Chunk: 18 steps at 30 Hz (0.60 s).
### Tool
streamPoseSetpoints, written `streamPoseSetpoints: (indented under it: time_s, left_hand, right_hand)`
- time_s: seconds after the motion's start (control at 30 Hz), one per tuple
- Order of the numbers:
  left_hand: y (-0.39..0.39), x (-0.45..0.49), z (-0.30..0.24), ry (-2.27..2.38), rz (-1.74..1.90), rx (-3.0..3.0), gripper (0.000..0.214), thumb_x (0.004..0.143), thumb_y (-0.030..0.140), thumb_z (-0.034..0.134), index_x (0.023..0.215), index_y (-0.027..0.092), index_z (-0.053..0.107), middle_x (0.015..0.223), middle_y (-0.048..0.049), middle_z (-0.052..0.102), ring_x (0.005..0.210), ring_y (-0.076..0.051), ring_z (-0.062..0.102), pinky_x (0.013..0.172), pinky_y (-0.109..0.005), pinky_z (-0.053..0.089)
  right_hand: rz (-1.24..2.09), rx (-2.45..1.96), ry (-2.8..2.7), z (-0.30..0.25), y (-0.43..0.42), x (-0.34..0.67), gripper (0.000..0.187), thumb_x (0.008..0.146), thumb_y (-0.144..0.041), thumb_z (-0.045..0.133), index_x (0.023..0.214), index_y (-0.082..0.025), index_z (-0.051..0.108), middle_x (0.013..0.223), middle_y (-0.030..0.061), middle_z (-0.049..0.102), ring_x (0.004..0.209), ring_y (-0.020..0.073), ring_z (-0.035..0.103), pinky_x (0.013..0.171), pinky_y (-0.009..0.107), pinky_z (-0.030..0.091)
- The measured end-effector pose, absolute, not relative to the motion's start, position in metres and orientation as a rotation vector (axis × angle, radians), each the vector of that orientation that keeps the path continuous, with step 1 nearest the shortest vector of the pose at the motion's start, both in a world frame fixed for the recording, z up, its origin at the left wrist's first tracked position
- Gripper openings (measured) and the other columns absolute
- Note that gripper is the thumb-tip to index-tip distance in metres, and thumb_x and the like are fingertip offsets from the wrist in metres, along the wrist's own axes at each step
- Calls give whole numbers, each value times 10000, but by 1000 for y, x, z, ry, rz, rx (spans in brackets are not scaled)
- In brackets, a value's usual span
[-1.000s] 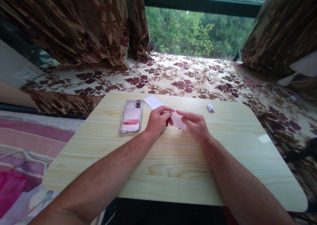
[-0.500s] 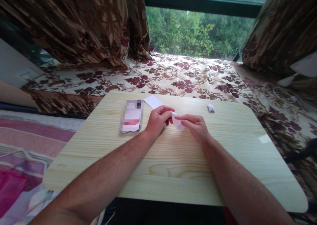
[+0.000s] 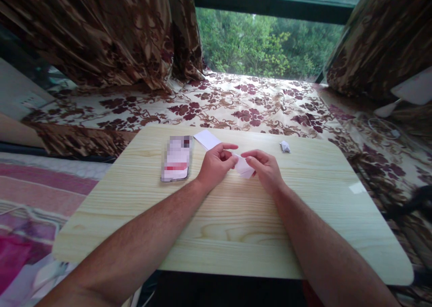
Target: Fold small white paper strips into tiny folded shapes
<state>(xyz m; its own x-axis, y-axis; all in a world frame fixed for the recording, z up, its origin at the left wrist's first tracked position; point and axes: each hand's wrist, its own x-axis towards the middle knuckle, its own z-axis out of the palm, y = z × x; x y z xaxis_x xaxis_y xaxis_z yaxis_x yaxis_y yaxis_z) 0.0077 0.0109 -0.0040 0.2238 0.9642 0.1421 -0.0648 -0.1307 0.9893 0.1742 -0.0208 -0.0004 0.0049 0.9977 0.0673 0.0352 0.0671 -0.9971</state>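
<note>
A small folded piece of white paper (image 3: 243, 168) is held between my two hands, over the middle of the table. My left hand (image 3: 218, 163) pinches its left edge between thumb and fingers, the index finger stretched out above it. On the other side, my right hand (image 3: 266, 168) grips the paper's right edge, thumb on top and the other fingers partly hidden behind. Beyond my left hand lies a stack or sheet of white paper (image 3: 206, 138). A small folded white paper shape (image 3: 285, 146) rests farther right on the table.
The pale wood-grain table (image 3: 216, 253) has rounded corners. A phone (image 3: 176, 159), partly pixelated, lies left of my left hand. Behind the table spreads a flower-patterned cloth (image 3: 249, 115) below a window. A white lamp (image 3: 413, 88) stands at the right, with a striped bed (image 3: 77, 181) at the left.
My right thumb and fingers have shifted to the paper's upper right edge, and more of its face shows. The left index finger has lifted and straightened. The whole view has drifted slightly.
</note>
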Motion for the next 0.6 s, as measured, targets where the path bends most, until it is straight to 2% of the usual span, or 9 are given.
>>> streamPoseSetpoints:
  time_s: [0.07,0.13,0.23,0.6]
  left_hand:
    - [9,9,-4,930,1160,1418,360,726,263,707,1070,163,667,582,49,542,537,-89,498,529,-212,372]
    - [7,9,-4,928,1175,1451,358,739,259,696,1084,166,664,594,50,528,535,-81,471,522,-209,349]
    - [7,9,-5,927,1195,1460,376,751,249,682,1117,168,647,640,41,544,563,-82,484,534,-207,359]
    - [8,8,-3,885,1148,1371,429,730,217,683,1150,168,613,653,40,564,556,-81,491,534,-203,362]
  right_hand:
    - [1140,-1230,-1268,-2,-18,175,259,747,-411,687,772,-154,717,592,-9,610,515,112,484,485,240,362]
    - [1146,-1251,-1271,-4,-17,176,248,730,-397,699,706,-150,698,555,-19,576,497,102,449,476,241,327]
    - [1133,-1268,-1306,-6,-16,177,220,729,-361,699,678,-147,684,547,-28,559,501,94,431,483,240,306]
    - [1136,-1242,-1392,-6,-16,178,164,728,-305,705,690,-149,672,611,-16,610,550,100,485,528,240,352]
